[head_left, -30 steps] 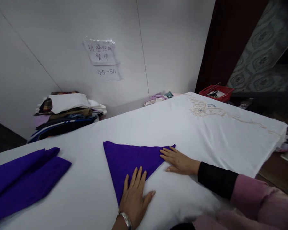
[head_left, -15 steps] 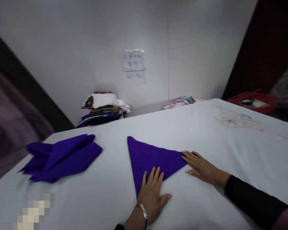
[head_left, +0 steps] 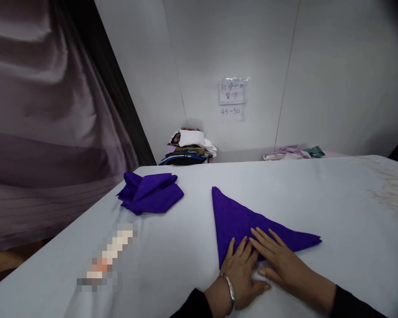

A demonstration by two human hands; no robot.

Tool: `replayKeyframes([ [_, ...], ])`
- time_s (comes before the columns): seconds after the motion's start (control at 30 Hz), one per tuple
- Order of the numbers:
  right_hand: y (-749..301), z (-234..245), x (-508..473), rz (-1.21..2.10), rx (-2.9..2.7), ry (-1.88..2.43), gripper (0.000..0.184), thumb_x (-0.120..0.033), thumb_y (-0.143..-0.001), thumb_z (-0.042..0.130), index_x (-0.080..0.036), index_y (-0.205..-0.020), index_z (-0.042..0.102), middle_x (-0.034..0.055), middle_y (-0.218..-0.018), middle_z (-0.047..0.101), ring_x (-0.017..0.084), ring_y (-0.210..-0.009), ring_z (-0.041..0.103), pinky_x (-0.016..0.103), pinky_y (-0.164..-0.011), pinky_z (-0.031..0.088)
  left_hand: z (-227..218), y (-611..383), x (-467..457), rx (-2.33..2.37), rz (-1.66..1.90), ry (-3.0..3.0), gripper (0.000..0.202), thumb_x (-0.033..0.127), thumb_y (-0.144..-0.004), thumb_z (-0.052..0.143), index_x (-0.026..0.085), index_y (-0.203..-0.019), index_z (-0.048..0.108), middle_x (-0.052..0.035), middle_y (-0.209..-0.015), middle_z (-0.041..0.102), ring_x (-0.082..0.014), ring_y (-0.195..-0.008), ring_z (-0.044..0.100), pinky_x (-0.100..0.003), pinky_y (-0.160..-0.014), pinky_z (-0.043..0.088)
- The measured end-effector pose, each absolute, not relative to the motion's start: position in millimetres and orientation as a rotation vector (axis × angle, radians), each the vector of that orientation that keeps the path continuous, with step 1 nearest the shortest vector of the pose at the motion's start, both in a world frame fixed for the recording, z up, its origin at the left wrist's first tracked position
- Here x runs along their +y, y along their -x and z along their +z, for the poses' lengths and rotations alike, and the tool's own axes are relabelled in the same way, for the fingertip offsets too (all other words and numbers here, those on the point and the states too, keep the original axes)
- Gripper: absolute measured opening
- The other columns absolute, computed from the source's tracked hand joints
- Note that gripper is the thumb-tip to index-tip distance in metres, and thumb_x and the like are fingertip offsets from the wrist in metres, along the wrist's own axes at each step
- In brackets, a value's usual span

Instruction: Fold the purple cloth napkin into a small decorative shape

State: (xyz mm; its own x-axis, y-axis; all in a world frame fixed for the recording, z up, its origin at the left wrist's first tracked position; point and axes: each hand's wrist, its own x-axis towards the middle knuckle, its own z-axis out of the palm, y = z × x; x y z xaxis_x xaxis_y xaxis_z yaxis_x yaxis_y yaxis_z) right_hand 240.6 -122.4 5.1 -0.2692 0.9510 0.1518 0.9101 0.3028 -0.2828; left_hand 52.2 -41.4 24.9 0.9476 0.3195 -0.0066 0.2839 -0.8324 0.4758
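A purple cloth napkin, folded into a triangle, lies on the white-covered table. My left hand, with a silver bracelet at the wrist, rests flat on its near edge, fingers spread. Just right of it my right hand lies stretched out over the lower middle of the cloth, its fingertips close to the left fingers. The napkin's right tip reaches out past my right hand. Part of its near edge is hidden under both hands.
A crumpled purple cloth lies at the table's left. Behind the table are a stack of folded clothes and more fabric by the wall. A paper sign hangs above. A pixelated patch covers something at front left.
My right hand has slid from the napkin's right tip in toward my left hand, baring the tip. The left hand stays on the near edge. The camera view has turned left.
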Motion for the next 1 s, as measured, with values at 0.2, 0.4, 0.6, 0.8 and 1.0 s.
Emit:
replayKeyframes([
  [0.2, -242, -17, -113, 0.220, -2.245, 1.725, 0.066, -0.050, -0.089, 0.041, -0.028, -0.144, 0.014, 0.0077, -0.148, 0.022, 0.027, -0.136, 0.017, 0.053, -0.108, 0.014, 33, -50, -43, 0.412, 0.109, -2.578, 0.070, 0.053, -0.086, 0.038, 0.026, -0.144, 0.009, -0.0044, -0.150, 0.019, -0.0251, -0.138, 0.008, -0.054, -0.111, 0.002],
  [0.4, -245, -24, -118, 0.199, -2.253, 1.780, 0.068, -0.051, -0.088, 0.042, -0.029, -0.144, 0.009, 0.0078, -0.149, 0.020, 0.028, -0.135, 0.018, 0.055, -0.107, 0.016, 24, -52, -28, 0.392, 0.096, -2.524, 0.065, 0.053, -0.084, 0.044, 0.027, -0.140, 0.025, -0.0046, -0.146, 0.030, -0.0257, -0.136, 0.019, -0.054, -0.110, 0.012],
  [0.6, -242, -16, -117, 0.247, -2.265, 1.764, 0.065, -0.051, -0.088, 0.043, -0.033, -0.143, 0.012, 0.0048, -0.150, 0.015, 0.030, -0.136, 0.015, 0.058, -0.106, 0.015, 36, -57, 67, 0.869, 0.461, -2.350, 0.037, 0.036, -0.081, 0.054, 0.020, -0.114, 0.060, -0.0061, -0.128, 0.055, -0.0214, -0.121, 0.045, -0.039, -0.106, 0.031],
  [0.8, -243, -18, -116, 0.306, -2.255, 1.769, 0.066, -0.053, -0.087, 0.043, -0.035, -0.142, 0.012, 0.0037, -0.149, 0.014, 0.033, -0.135, 0.016, 0.061, -0.105, 0.017, 35, -77, 175, 1.083, 0.533, -2.234, 0.049, 0.007, -0.077, 0.042, 0.016, -0.124, 0.050, -0.0051, -0.130, 0.053, -0.0186, -0.124, 0.043, -0.036, -0.107, 0.030],
  [1.0, -248, -25, -114, 0.322, -2.284, 1.722, 0.069, -0.053, -0.085, 0.046, -0.033, -0.142, 0.014, 0.0065, -0.149, 0.014, 0.035, -0.133, 0.020, 0.063, -0.102, 0.021, 24, -110, 220, 1.020, 0.437, -2.189, 0.065, -0.005, -0.066, 0.040, 0.012, -0.129, 0.044, -0.0074, -0.126, 0.056, -0.0169, -0.116, 0.050, -0.029, -0.098, 0.039],
])
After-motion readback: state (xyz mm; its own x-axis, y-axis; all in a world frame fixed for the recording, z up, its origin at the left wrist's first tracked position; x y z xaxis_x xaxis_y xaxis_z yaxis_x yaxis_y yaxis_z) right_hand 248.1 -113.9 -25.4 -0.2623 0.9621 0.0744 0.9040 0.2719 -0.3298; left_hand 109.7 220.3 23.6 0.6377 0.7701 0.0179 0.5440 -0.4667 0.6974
